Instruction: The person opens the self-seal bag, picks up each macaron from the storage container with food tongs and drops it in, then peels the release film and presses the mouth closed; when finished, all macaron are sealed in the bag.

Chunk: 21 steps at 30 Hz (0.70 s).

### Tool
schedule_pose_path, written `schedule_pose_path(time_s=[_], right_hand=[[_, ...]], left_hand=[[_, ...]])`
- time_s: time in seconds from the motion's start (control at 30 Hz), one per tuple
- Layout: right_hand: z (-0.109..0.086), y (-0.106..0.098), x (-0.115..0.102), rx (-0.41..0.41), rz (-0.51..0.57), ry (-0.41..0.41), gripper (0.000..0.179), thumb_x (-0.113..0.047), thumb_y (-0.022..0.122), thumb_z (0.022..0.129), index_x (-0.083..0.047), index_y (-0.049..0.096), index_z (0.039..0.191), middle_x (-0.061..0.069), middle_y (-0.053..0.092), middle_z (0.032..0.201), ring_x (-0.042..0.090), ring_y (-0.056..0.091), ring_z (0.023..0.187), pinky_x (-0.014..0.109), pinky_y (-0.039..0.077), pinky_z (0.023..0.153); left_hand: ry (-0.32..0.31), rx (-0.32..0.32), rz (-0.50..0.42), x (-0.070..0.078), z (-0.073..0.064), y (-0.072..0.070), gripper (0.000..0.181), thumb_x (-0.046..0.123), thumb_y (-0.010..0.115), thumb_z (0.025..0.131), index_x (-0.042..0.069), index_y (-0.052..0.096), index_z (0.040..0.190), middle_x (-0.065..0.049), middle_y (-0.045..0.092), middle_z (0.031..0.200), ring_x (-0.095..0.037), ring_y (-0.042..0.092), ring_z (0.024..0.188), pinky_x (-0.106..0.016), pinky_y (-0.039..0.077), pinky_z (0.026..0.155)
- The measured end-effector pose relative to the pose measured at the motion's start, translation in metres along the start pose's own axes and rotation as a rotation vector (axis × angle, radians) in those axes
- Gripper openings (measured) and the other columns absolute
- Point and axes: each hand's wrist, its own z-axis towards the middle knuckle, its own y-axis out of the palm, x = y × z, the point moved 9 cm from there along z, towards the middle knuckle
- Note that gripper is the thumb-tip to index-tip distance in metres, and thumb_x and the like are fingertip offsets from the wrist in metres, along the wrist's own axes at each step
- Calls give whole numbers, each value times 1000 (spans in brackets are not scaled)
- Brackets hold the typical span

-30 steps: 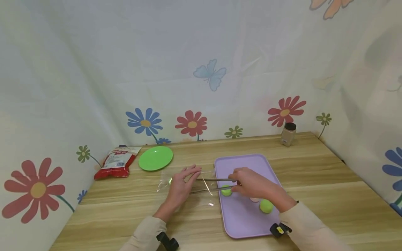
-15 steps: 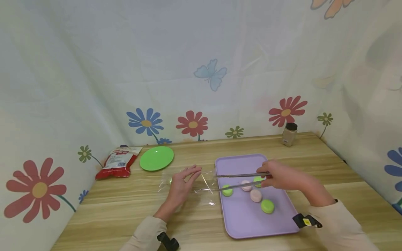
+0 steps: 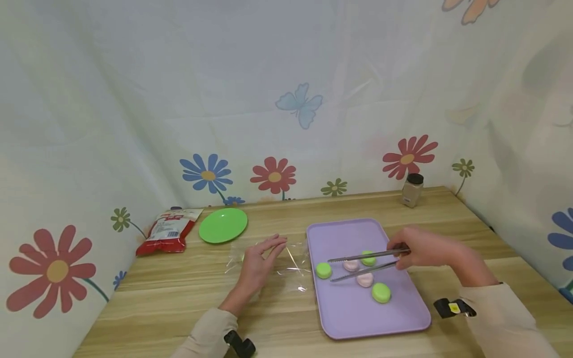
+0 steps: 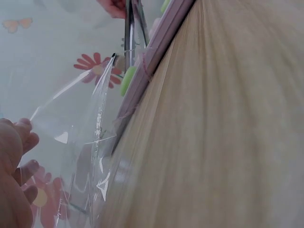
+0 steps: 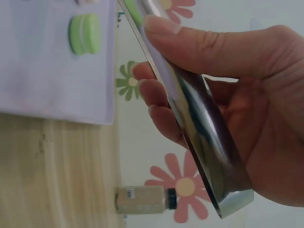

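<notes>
At one tray (image 3: 353, 318) of five macarons (image 3: 381, 293) (two pink), right hand (image 3: 425, 247) grips tongs (image 3: 364, 256) and left hand (image 3: 257, 263) pinches film (image 4: 78, 130).

Soft, even, slightly dim light. Sharp white glare on the clear plastic (image 4: 85, 137), bright reflections along the metal tongs (image 5: 202, 123). Left wrist view hazy, counter (image 4: 228, 118) grain soft and smeary.

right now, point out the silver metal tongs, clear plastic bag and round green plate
silver metal tongs (image 5: 194, 107), right wrist view, their held end
clear plastic bag (image 3: 293, 278), head view, its right half
round green plate (image 3: 223, 226), head view, its bare centre
</notes>
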Motion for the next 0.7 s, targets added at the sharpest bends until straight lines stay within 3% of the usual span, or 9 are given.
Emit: schedule_pose_path(time_s=[0.27, 0.7], right_hand=[[6, 3, 12, 24, 15, -26, 30, -9, 83, 81, 2, 72, 106, 0, 69, 92, 8, 59, 76, 26, 55, 67], [11, 7, 15, 56, 35, -47, 26, -8, 82, 82, 0, 73, 105, -4, 69, 89, 6, 59, 75, 25, 55, 66]], left_hand=[[-13, 5, -5, 0, 1, -1, 14, 8, 75, 90, 6, 79, 104, -13, 72, 115, -27, 62, 121, -45, 46, 106], [-49, -13, -8, -4, 0, 0, 15, 19, 74, 92, 13, 79, 105, -10, 72, 117, -23, 61, 123, -41, 46, 106]])
